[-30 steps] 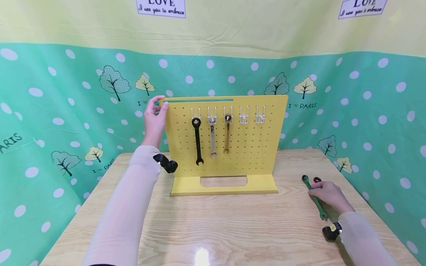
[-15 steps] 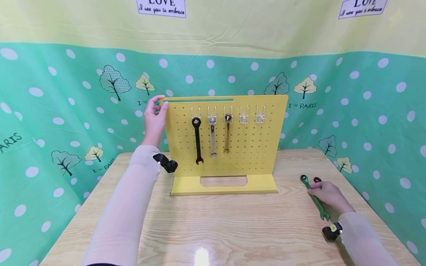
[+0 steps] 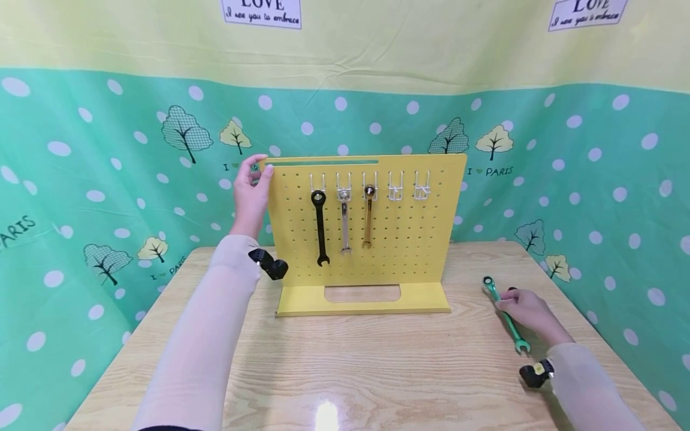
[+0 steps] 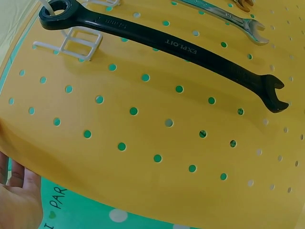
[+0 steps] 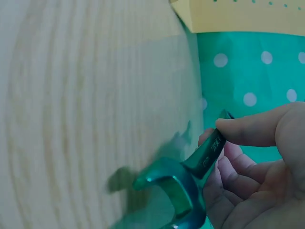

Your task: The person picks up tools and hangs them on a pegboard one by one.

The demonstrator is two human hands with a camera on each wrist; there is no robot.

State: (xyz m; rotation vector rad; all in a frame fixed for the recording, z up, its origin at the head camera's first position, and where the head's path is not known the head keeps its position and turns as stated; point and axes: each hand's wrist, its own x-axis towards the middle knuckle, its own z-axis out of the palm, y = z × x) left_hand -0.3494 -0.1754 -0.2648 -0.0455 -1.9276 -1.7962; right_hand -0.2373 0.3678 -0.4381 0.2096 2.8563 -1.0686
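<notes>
My left hand (image 3: 251,194) grips the upper left corner of a yellow pegboard (image 3: 291,251), thumb in front and fingers behind. On its white hooks hang a black combination wrench (image 3: 320,230), a silver wrench (image 3: 345,224) and a gold wrench (image 3: 368,218). At the right of the table my right hand (image 3: 530,311) pinches a green combination wrench (image 3: 507,317) by its shaft. In the right wrist view the green wrench's open end (image 5: 183,186) points toward the camera, with a reflection on the tabletop. Behind the right hand shows a small dark piece of another item (image 3: 512,288), mostly hidden.
Two white double hooks (image 3: 395,188) on the pegboard's right side carry nothing. The board stands on its yellow base (image 3: 420,299) on a wooden table (image 3: 377,359). A green and yellow patterned cloth (image 3: 339,114) surrounds the table at the back and sides.
My right hand has moved slightly up and left in the head view with the green wrench, which has shifted the same way. The reddish ring behind it is now more covered. My left hand stays put.
</notes>
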